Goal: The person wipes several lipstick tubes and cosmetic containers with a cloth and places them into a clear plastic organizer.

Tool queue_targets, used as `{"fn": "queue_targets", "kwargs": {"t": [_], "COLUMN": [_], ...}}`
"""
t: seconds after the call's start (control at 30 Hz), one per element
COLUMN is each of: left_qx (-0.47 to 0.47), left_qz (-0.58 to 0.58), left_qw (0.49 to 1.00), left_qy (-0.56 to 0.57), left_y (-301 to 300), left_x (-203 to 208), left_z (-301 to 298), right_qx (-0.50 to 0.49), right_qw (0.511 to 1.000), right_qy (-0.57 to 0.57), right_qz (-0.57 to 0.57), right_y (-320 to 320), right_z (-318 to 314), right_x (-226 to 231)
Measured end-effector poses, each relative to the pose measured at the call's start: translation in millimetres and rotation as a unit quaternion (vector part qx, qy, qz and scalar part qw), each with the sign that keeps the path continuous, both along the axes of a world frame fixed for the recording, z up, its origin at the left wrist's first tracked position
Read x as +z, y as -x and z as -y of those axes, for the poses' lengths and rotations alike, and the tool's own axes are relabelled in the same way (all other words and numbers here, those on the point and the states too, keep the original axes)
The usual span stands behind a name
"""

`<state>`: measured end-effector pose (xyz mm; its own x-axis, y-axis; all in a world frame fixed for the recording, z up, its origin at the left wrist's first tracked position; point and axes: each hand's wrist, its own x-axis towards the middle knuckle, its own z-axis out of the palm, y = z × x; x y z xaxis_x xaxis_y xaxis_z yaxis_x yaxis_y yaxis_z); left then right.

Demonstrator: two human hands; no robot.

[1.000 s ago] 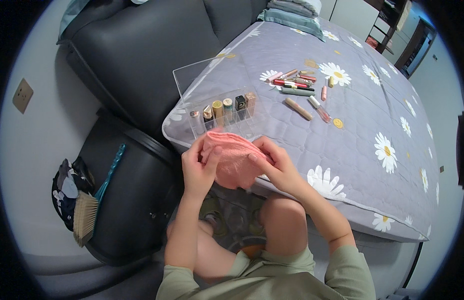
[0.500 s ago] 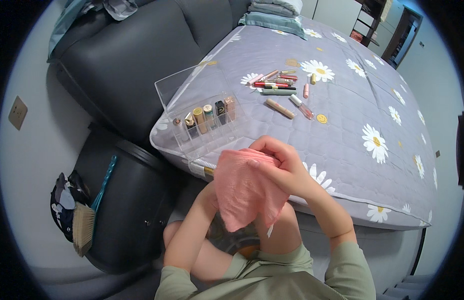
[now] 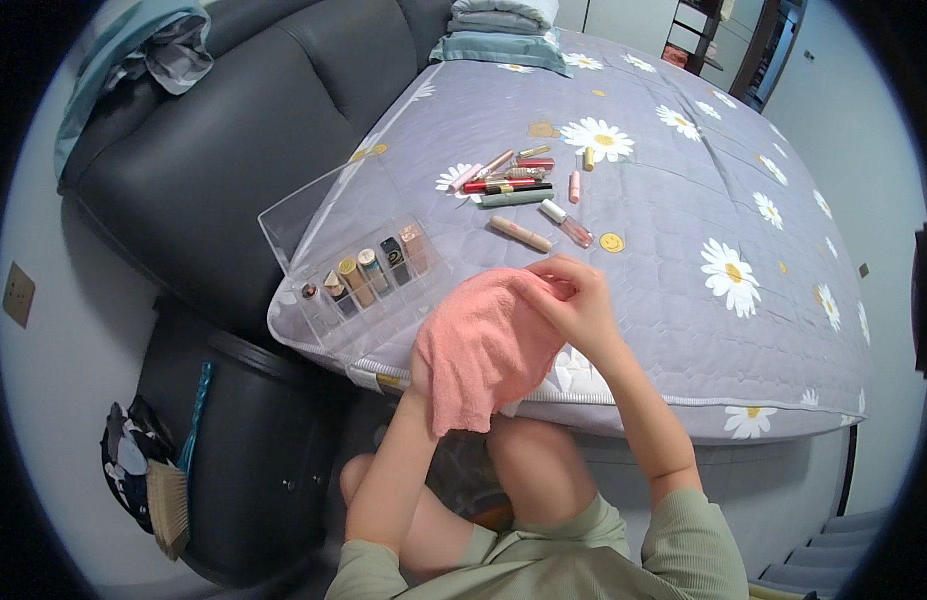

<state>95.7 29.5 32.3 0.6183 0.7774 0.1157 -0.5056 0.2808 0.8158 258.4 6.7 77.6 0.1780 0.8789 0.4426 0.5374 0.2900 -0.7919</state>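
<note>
We held one coral-pink terry cloth [image 3: 486, 345] over the near edge of the grey, daisy-printed quilted bed [image 3: 673, 270]: right hand [image 3: 573, 300] pinching its upper right, left hand [image 3: 419, 376] mostly beneath, grip impossible to tell. Nearby stood one clear plastic compartment box [image 3: 383, 315], lid raised.

No words or numbers are legible; in the clear case [image 3: 383, 318], the black tube [image 3: 394, 257] bears a pale emblem too small to read.

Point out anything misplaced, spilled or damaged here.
Loose cosmetic tubes lie jumbled on the bed, which looks untidy compared with the clear case, where six other cosmetics stand in a row. No spill shows, and the visible part of the pink cloth looks undamaged.
</note>
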Motion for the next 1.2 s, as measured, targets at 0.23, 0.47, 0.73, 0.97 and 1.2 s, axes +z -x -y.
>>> {"fn": "queue_targets", "kwargs": {"t": [0.23,0.47,0.73,0.97,1.2], "left_qx": [-0.093,-0.053,0.062,0.103,0.127], "left_qz": [0.148,0.175,0.163,0.152,0.169], "left_qw": [0.963,0.960,0.969,0.971,0.960], "left_qy": [0.205,0.211,0.172,0.153,0.185], "left_y": [-33,-53,-69,-67,-69], "left_x": [-4,-16,-15,-25,-11], "left_z": [-18,-49,-89,-107,-106], "right_qx": [-0.078,-0.129,-0.134,-0.143,-0.144], "right_qw": [0.997,0.990,0.986,0.968,0.948], "right_qy": [0.008,0.045,0.049,0.043,-0.039], "right_qz": [0.008,0.039,0.089,0.203,0.280], "right_y": [-44,-82,-116,-136,-150], "right_z": [-17,-41,-97,-163,-224], "right_x": [-18,-31,-48,-63,-78]}}
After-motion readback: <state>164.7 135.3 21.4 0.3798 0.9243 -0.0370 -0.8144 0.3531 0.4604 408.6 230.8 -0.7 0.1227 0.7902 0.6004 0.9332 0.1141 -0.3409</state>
